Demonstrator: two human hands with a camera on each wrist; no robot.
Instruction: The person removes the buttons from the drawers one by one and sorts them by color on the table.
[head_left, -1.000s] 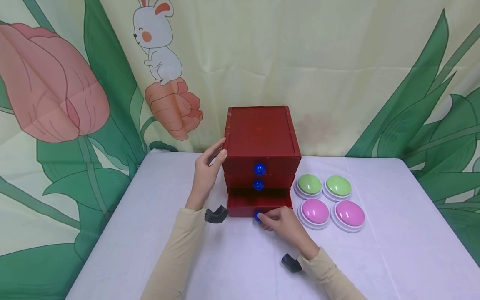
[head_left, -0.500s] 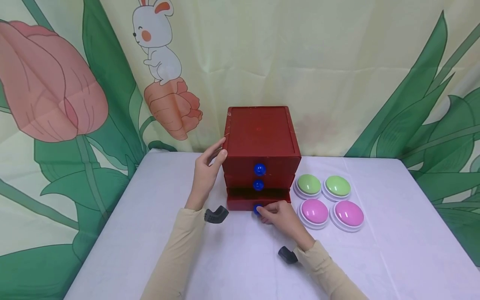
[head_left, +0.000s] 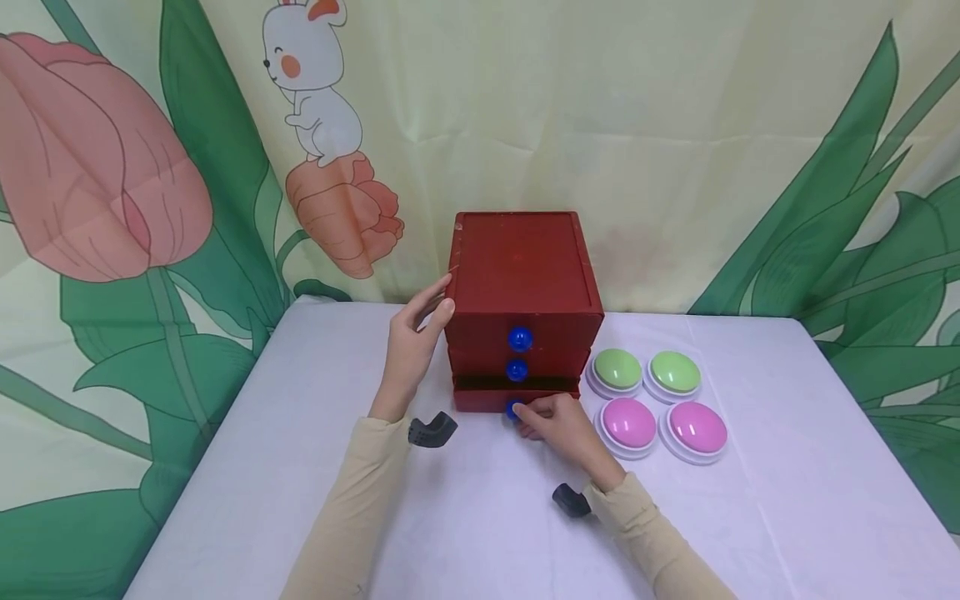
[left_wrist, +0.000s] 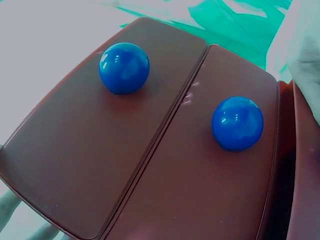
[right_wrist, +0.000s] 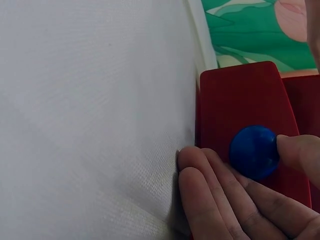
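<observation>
A dark red cabinet (head_left: 525, 262) with three drawers stands near the back of the table. Its bottom drawer (head_left: 480, 401) sticks out a little, with a dark gap above its front. My right hand (head_left: 562, 429) pinches the blue knob (right_wrist: 254, 152) of that drawer between thumb and fingers, as the right wrist view shows. My left hand (head_left: 411, 350) rests against the cabinet's left side with fingers extended. In the left wrist view, the upper knob (left_wrist: 124, 68) and the middle knob (left_wrist: 237, 123) are round, glossy and blue; both of their drawers are flush.
Right of the cabinet sit two green push buttons (head_left: 618, 368) and two pink push buttons (head_left: 628, 422) on white bases. A white cloth covers the table (head_left: 465, 517). Behind hangs a curtain (head_left: 637, 150) printed with plants and a rabbit.
The bottom drawer has slid inward, away from the person, and its gap has narrowed. My right hand has moved forward with the knob. The left hand has stayed in place.
</observation>
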